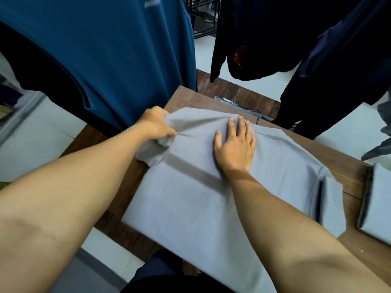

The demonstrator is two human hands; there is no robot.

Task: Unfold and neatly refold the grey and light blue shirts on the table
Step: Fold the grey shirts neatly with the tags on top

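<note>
Two bare forearms are entered from the near edge, one on each side, and are extended over the table.

Item 1: grey shirt (190, 197). It is spread flat across the wooden table (347, 172), and its near part is carried past the table's near edge. A short sleeve is seen on its right side, lying against the body of the shirt.

Item 2: folded shirt (378, 204), pale blue-grey. It is laid on the table at the right margin, just beside the grey shirt's sleeve, and is parted from it by a strip of bare wood. It is cut off by the frame.

Item 3: right hand (236, 144). It is pressed palm-down on the far part of the grey shirt, fingers straight and slightly spread. Nothing is grasped.

Item 4: left hand (155, 123). Its fingers are clenched round a bunch of the grey shirt's far left corner, at the table's left edge. The cloth is gathered into folds beneath it.

Item 5: further grey-blue cloth (239, 105). It is laid at the table's far end and is largely hidden behind the grey shirt.

Item 6: teal shirt (105, 49), hung at the upper left. Pale lettering is borne near its top, too blurred to read.

Item 7: dark garments (275, 34), hung at the upper right. A small red-orange mark is shown on one.

Item 8: pale floor (203, 51), glimpsed between the hung clothes.
</note>
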